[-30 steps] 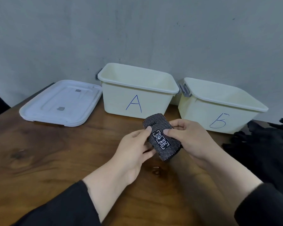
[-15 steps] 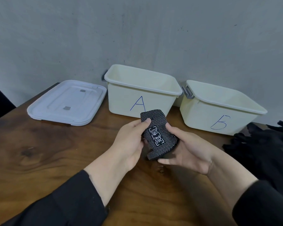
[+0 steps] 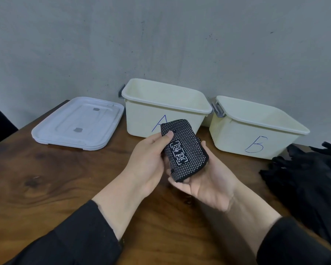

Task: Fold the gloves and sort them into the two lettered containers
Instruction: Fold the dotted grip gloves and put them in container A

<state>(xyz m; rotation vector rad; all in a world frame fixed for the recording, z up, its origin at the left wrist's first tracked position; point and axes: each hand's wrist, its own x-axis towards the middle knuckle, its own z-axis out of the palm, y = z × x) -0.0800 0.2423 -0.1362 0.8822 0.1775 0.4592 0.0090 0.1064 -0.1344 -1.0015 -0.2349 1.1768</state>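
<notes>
A folded black glove with white dots and a white printed label sits above the table between both hands. My left hand pinches its upper left edge, thumb on top. My right hand lies palm up beneath it, fingers cupping the underside. Behind stand two cream containers, one marked A and one marked B. The part of their insides that shows holds nothing. A heap of black gloves lies at the right of the table.
A white lid lies flat at the back left of the wooden table. A grey wall stands right behind the containers. A dark shape shows at the far left edge.
My right hand has turned palm up and slid under the folded glove. The glove has lifted slightly toward container A, and the view has shifted a little.
</notes>
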